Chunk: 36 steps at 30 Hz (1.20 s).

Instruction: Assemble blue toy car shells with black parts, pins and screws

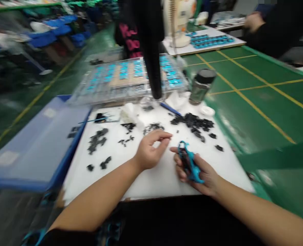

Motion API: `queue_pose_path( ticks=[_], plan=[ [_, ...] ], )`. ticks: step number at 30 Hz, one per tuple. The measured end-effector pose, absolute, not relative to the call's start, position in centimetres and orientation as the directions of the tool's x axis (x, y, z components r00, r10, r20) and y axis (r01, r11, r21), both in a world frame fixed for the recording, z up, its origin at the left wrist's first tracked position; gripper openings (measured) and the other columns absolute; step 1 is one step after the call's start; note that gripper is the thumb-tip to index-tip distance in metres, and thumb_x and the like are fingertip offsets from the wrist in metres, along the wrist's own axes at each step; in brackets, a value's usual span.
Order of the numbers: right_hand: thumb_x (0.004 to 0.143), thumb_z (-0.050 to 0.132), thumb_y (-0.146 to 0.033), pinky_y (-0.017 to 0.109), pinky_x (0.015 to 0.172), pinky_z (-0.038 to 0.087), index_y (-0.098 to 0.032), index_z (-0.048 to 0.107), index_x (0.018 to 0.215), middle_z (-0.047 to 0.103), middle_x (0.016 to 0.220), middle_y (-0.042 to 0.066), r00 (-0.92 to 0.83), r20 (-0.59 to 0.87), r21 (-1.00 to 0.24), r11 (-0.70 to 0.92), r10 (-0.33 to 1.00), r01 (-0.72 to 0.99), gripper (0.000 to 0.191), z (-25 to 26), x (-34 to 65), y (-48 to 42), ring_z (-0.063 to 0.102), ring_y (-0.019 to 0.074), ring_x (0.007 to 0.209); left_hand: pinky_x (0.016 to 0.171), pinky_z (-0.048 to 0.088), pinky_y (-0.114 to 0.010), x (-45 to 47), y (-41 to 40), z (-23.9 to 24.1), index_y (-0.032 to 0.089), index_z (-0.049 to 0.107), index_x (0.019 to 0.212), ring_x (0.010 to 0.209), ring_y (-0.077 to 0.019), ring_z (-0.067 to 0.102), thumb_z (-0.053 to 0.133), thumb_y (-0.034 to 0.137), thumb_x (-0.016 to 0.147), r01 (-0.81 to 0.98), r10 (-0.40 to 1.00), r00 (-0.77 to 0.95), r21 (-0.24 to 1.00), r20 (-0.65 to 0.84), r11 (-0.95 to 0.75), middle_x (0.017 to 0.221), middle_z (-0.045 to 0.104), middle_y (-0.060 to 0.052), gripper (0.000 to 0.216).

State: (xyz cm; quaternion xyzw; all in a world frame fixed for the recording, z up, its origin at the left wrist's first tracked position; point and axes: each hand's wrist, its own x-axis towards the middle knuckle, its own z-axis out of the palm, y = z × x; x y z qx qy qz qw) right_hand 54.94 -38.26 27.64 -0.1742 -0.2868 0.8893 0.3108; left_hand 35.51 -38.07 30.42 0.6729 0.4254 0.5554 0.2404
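My right hand (196, 171) lies on the white board (151, 177), closed round a small teal-handled cutter (188, 160) that points away from me. My left hand (151, 150) hovers just to its left with the fingers curled into a pinch; whether anything is between the fingertips I cannot make out. Small black parts lie on the board ahead: a heap (192, 123) at the right, a smaller scatter (153, 128) in the middle and a loose group (97, 140) at the left.
Behind the board stands a clear tray (131, 78) of blue pieces, a black post (153, 51) and a dark-lidded jar (201, 85). A blue bin with a clear lid (36, 147) sits at the left. Another person's hand (254, 20) is at the far right.
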Motion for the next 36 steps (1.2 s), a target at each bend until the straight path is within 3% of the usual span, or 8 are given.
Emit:
queue_pose_path(
  ticks=[4,8,10,13,18,22,30,36],
  plan=[
    [0.069,0.084,-0.047,0.021,0.045,0.048,-0.028,0.070,0.104,0.053,0.083,0.004,-0.689,-0.226,-0.652,-0.632,0.689,-0.418,0.042,27.4,55.1,-37.5,0.050,0.0105,0.054,0.074,0.056,-0.031,35.1,-37.9,31.9,0.014,0.068,0.092,0.079,-0.0175,0.067,0.053,0.023,0.088,0.329,0.601,0.176,0.529,0.779,-0.782,0.083,0.072,-0.010,0.018],
    [0.063,0.089,-0.040,0.023,0.042,0.052,-0.029,0.073,0.093,0.059,0.090,0.008,-0.639,-0.272,-0.720,-0.592,0.720,-0.361,0.037,27.5,54.7,-37.1,0.055,0.0143,0.056,0.069,0.055,-0.029,34.8,-38.9,33.9,0.013,0.068,0.086,0.073,-0.0161,0.066,0.052,0.023,0.088,0.333,0.553,0.197,0.475,0.809,-0.814,0.078,0.072,-0.010,0.019],
    [0.066,0.087,-0.039,0.024,0.045,0.054,-0.027,0.073,0.094,0.062,0.092,0.009,-0.633,-0.292,-0.723,-0.598,0.717,-0.345,0.034,27.8,54.6,-37.2,0.059,0.0163,0.059,0.071,0.054,-0.030,33.9,-39.8,34.5,0.014,0.070,0.085,0.074,-0.0162,0.065,0.055,0.024,0.088,0.354,0.628,0.093,0.564,0.773,-0.746,0.079,0.072,-0.010,0.018],
    [0.072,0.083,-0.037,0.025,0.050,0.056,-0.024,0.071,0.097,0.065,0.091,0.008,-0.630,-0.315,-0.701,-0.622,0.710,-0.351,0.031,28.4,54.5,-37.5,0.061,0.0165,0.061,0.065,0.052,-0.030,30.4,-41.0,34.5,0.017,0.070,0.081,0.065,-0.0134,0.061,0.063,0.037,0.084,0.290,0.788,-0.278,0.830,0.550,-0.477,0.075,0.068,-0.005,0.022],
    [0.079,0.077,-0.041,0.025,0.050,0.053,-0.020,0.067,0.112,0.068,0.093,0.008,-0.649,-0.306,-0.642,-0.655,0.696,-0.399,0.040,28.7,54.5,-37.5,0.061,0.0173,0.062,0.050,0.035,-0.025,20.5,-41.2,33.4,0.022,0.059,0.081,0.050,-0.0091,0.042,0.050,0.048,0.089,0.223,0.691,-0.618,0.927,0.374,-0.302,0.063,0.051,0.002,0.028],
    [0.089,0.064,-0.040,0.029,0.058,0.054,-0.019,0.066,0.107,0.068,0.099,0.011,-0.689,-0.283,-0.600,-0.684,0.667,-0.415,0.029,28.6,54.4,-37.4,0.063,0.0201,0.068,0.046,0.028,-0.024,15.0,-41.2,32.5,0.020,0.048,0.069,0.047,-0.0089,0.031,0.050,0.052,0.087,0.209,0.660,-0.702,0.964,0.267,-0.167,0.055,0.037,0.004,0.037],
    [0.101,0.037,-0.041,0.035,0.069,0.056,-0.017,0.064,0.107,0.067,0.102,0.013,-0.689,-0.292,-0.562,-0.702,0.664,-0.437,0.036,28.7,54.3,-37.0,0.066,0.0233,0.076,0.054,0.035,-0.024,18.1,-43.7,30.4,0.018,0.049,0.085,0.055,-0.0076,0.041,0.052,0.051,0.084,0.318,0.689,-0.685,0.948,0.237,-0.010,0.070,0.050,0.003,0.033],
    [0.101,0.035,-0.042,0.041,0.079,0.057,-0.017,0.064,0.108,0.067,0.102,0.013,-0.633,-0.375,-0.571,-0.706,0.678,-0.419,0.039,28.6,54.2,-36.8,0.067,0.0265,0.088,0.058,0.035,-0.026,20.2,-47.2,31.3,0.019,0.064,0.081,0.058,-0.0128,0.044,0.064,0.045,0.077,0.617,0.799,-0.562,0.752,0.213,0.233,0.065,0.054,0.002,0.026]
  ],
)
